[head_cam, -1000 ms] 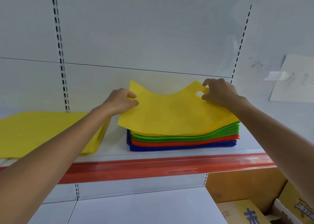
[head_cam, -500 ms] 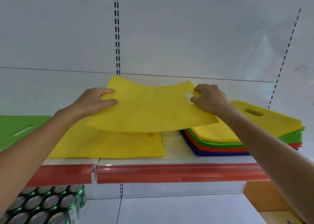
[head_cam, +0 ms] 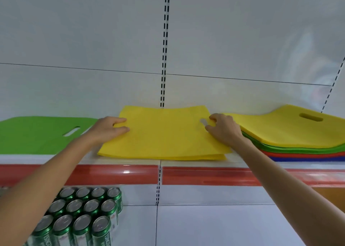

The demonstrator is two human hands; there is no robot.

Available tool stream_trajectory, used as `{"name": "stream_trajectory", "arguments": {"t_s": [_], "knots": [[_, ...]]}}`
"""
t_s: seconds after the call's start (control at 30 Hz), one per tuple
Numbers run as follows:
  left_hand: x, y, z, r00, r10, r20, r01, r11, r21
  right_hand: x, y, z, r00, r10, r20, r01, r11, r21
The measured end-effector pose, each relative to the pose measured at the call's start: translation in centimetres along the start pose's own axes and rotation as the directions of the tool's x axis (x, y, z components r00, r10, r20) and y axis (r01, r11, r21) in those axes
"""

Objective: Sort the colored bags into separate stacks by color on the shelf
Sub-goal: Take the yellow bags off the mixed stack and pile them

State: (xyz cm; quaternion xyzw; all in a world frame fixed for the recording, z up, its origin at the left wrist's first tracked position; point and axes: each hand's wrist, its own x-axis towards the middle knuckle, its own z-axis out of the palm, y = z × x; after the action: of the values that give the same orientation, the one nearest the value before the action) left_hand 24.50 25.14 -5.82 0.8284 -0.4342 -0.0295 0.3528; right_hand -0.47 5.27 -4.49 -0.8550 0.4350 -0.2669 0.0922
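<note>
A flat yellow bag [head_cam: 164,134] lies on top of the yellow stack [head_cam: 186,157] in the middle of the shelf. My left hand [head_cam: 110,128] pinches the bag's left edge, thumb on top. My right hand [head_cam: 222,129] grips its right edge at the handle hole. To the right sits the mixed pile [head_cam: 298,145]: a yellow bag on top, then green, red and blue layers. A green bag stack [head_cam: 37,135] lies at the left.
The shelf has a red front strip [head_cam: 205,176]. On the white shelf below, at the left, stand several green cans [head_cam: 82,214]. A slotted upright [head_cam: 165,50] runs up the white back panel.
Both hands carried the yellow bag left from the mixed pile and lowered it onto the yellow stack. The view swung left, so the green stack and cans show fully.
</note>
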Motion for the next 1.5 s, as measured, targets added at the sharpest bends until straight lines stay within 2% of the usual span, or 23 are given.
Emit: {"name": "stream_trajectory", "arguments": {"t_s": [0.23,0.47,0.6,0.7,0.8,0.87,1.0,1.17,1.23,1.5], "knots": [[0.2,-2.3,0.5,0.997,-0.009,0.082,0.004,0.998,0.06,-0.8,0.0,2.5,0.993,0.065,0.095,-0.061,0.997,-0.043],[0.5,-2.8,0.5,0.994,0.0,0.109,-0.008,0.997,0.073,-0.4,0.2,3.0,0.991,0.052,0.124,-0.04,0.994,-0.103],[0.4,-2.5,0.2,0.996,-0.012,0.089,0.001,0.992,0.129,-0.3,0.3,2.9,0.99,0.02,0.143,-0.014,0.999,-0.041],[0.6,-0.2,-0.2,0.999,0.05,-0.005,-0.047,0.969,0.244,-0.1,-0.2,0.9,0.997,-0.042,0.057,0.04,0.998,0.039],[0.8,4.7,0.2,0.981,0.192,-0.023,-0.183,0.961,0.206,0.7,-0.3,-3.1,0.989,-0.127,-0.077,0.131,0.99,0.052],[0.9,8.3,1.3,0.972,0.236,0.001,-0.234,0.962,0.138,1.4,0.6,-5.9,0.979,-0.145,-0.142,0.152,0.987,0.041],[1.6,14.5,4.9,0.956,0.285,0.068,-0.29,0.954,0.076,2.9,5.3,-10.1,0.981,-0.077,-0.176,0.081,0.997,0.018],[2.4,21.1,11.6,0.932,0.311,0.188,-0.333,0.938,0.098,3.1,14.4,-14.2,0.978,0.111,-0.176,-0.116,0.993,-0.019],[2.9,23.8,14.1,0.927,0.308,0.216,-0.337,0.935,0.113,3.4,18.4,-15.8,0.972,0.144,-0.187,-0.154,0.987,-0.043],[3.7,28.8,20.7,0.944,0.112,0.31,-0.214,0.924,0.317,5.5,26.1,-16.7,0.986,0.125,-0.107,-0.144,0.969,-0.201]]}}
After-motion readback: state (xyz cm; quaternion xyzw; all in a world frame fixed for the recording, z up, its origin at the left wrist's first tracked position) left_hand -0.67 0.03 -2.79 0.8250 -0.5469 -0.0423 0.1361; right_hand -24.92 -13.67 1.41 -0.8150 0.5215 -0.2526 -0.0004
